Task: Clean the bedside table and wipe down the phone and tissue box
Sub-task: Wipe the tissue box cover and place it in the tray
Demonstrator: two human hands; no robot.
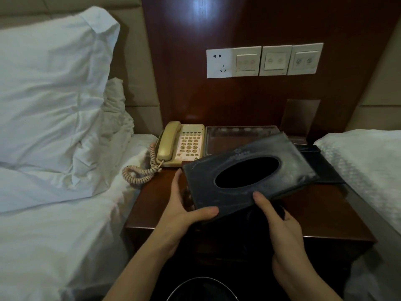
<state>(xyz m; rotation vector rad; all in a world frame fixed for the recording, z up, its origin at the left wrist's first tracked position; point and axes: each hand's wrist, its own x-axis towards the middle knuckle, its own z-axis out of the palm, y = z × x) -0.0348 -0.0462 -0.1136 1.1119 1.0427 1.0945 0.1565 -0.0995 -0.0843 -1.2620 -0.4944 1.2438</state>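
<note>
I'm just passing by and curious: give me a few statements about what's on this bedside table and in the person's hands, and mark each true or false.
1. Both hands hold the dark tissue box tilted above the bedside table. True: the left hand grips its near left corner and the right hand its near edge.
2. The phone has its handset off the cradle. False: the handset lies on the cradle.
3. The phone stands at the back left of the table, beside the bed. True.
4. A tissue sticks out of the box's oval opening. False: the opening shows only dark.
5. A cloth is in the right hand. False: no cloth is visible there; its thumb presses on the box.
</note>
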